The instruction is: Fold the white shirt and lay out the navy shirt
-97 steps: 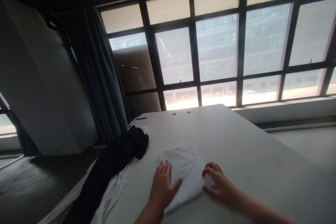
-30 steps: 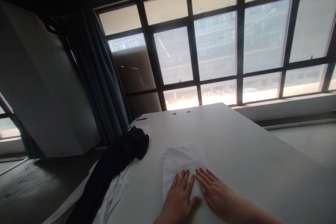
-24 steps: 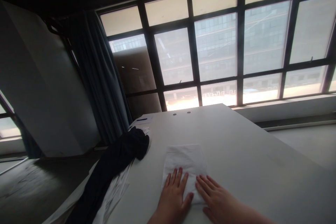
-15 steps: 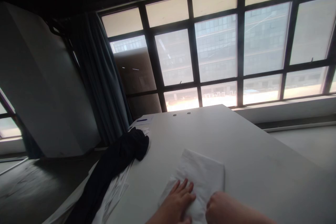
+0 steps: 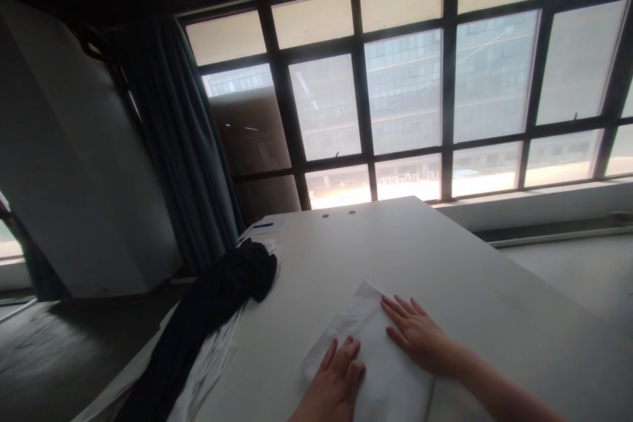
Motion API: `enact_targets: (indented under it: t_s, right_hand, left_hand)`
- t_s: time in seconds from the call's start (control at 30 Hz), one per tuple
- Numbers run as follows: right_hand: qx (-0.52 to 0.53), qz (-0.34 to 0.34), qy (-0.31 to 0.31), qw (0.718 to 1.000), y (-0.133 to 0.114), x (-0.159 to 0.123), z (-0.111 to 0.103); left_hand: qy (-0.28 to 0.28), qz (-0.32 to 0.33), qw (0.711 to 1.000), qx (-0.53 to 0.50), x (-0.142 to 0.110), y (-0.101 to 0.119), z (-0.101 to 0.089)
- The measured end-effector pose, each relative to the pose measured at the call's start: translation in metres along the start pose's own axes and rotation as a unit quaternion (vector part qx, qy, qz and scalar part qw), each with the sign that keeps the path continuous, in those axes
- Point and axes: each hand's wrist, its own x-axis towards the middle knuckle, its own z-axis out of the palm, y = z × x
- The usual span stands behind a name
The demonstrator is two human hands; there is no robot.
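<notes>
A folded white cloth (image 5: 380, 369) lies on the white table (image 5: 341, 257), near its front. My left hand (image 5: 336, 376) rests on the cloth's left part, with its fingers apart and slightly bent. Flat on the upper right edge of the cloth lies my right hand (image 5: 418, 336), fingers spread. Neither hand grips anything. The near end of the cloth runs out of the picture.
Along the table's left side, a dark garment (image 5: 198, 316) lies over several white cloths (image 5: 220, 359). A blue pen (image 5: 263, 225) on paper lies at the far left corner. Beyond are a curtain (image 5: 168, 125) and windows.
My right hand, closed on the cloth before, has opened and moved up and outward to lie flat on its edge. The cloth's right part has shifted; my left hand stays on it.
</notes>
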Motion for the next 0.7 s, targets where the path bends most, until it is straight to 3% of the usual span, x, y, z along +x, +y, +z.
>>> enact_targets:
  t_s: [0.13,0.23,0.33,0.43,0.53,0.63,0.7]
  right_hand:
    - [-0.043,0.037,0.036,0.998,-0.005,-0.004,-0.002]
    - [-0.113,0.037,0.069,0.991,-0.018,-0.007,-0.015]
    - [-0.181,0.045,0.086,0.979,-0.035,-0.009,-0.030]
    - [-0.178,0.059,0.104,0.977,-0.059,-0.010,-0.028]
    - [-0.094,-0.025,0.119,0.988,-0.076,-0.010,-0.008]
    - [-0.033,-0.104,0.067,0.992,-0.074,-0.007,0.011]
    - [-0.018,-0.081,0.028,0.996,-0.060,-0.002,0.013]
  left_hand:
    - [-0.039,-0.018,0.999,-0.026,-0.004,-0.007,-0.024]
    - [-0.113,-0.073,0.989,-0.054,-0.006,-0.009,-0.061]
    - [-0.118,-0.147,0.980,-0.063,-0.001,-0.001,-0.085]
    - [-0.070,-0.205,0.975,-0.055,0.012,0.016,-0.074]
    - [-0.080,-0.141,0.983,-0.080,0.022,0.028,-0.041]
    - [-0.107,-0.103,0.983,-0.109,0.023,0.026,-0.021]
    - [-0.110,-0.136,0.978,-0.116,0.021,0.019,-0.021]
